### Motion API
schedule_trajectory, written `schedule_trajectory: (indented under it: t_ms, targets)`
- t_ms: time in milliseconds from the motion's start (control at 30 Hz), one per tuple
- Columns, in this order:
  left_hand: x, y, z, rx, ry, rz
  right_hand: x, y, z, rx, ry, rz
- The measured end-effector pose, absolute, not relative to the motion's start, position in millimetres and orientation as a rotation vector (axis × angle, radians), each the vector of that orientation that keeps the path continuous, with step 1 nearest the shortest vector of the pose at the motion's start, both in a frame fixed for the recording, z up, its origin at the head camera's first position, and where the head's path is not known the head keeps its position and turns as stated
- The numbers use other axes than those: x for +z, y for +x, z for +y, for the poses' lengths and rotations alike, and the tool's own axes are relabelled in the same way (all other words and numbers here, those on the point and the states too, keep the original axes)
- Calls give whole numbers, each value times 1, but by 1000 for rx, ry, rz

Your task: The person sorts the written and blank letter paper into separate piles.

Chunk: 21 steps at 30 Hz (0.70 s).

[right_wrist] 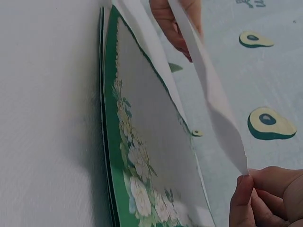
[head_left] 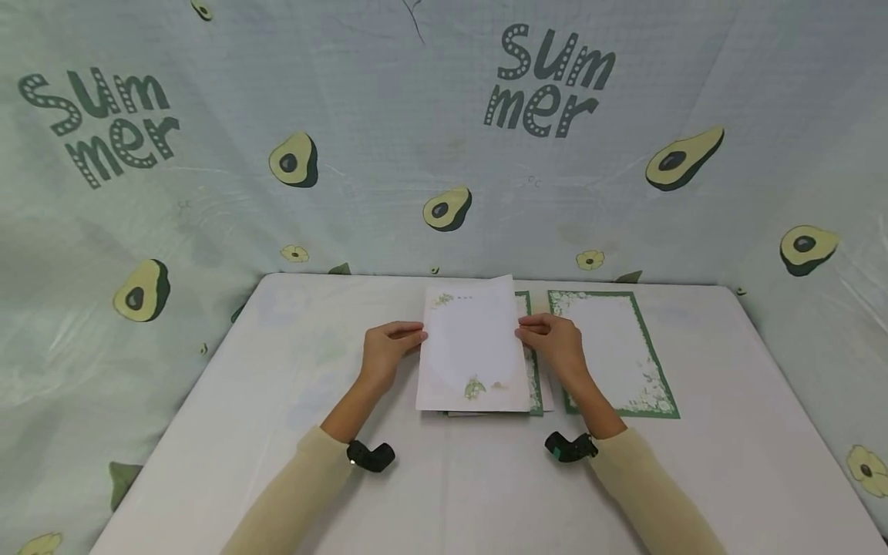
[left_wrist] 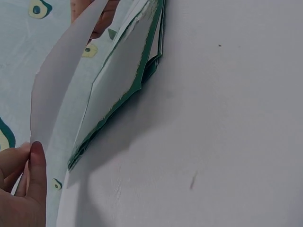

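A pale sheet of paper (head_left: 475, 343) with small green leaf prints is held up by its two side edges. My left hand (head_left: 391, 351) pinches its left edge between thumb and fingers, and my right hand (head_left: 557, 344) pinches the right edge the same way. In both wrist views the sheet bows and stands clear above a stack of papers (right_wrist: 142, 118). The stack's top sheet has a green border with white flowers. Most of the stack is hidden behind the held sheet in the head view.
Right of the stack lies another green-bordered sheet (head_left: 610, 347), partly behind my right forearm. A white cloth covers the table (head_left: 312, 339). Behind it hangs a curtain (head_left: 375, 154) printed with avocados and lettering.
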<state>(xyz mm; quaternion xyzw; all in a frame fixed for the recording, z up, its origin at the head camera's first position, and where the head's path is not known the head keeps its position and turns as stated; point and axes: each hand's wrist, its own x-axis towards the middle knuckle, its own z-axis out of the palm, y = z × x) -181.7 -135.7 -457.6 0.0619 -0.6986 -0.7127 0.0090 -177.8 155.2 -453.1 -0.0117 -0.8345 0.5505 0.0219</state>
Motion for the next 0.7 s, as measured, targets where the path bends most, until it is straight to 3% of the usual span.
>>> schedule_trajectory:
  t_ms: [700]
  targets:
    - [-459, -178, -180, -2300, 342, -2053, -454, -187, 106, 1915, 24, -2310]
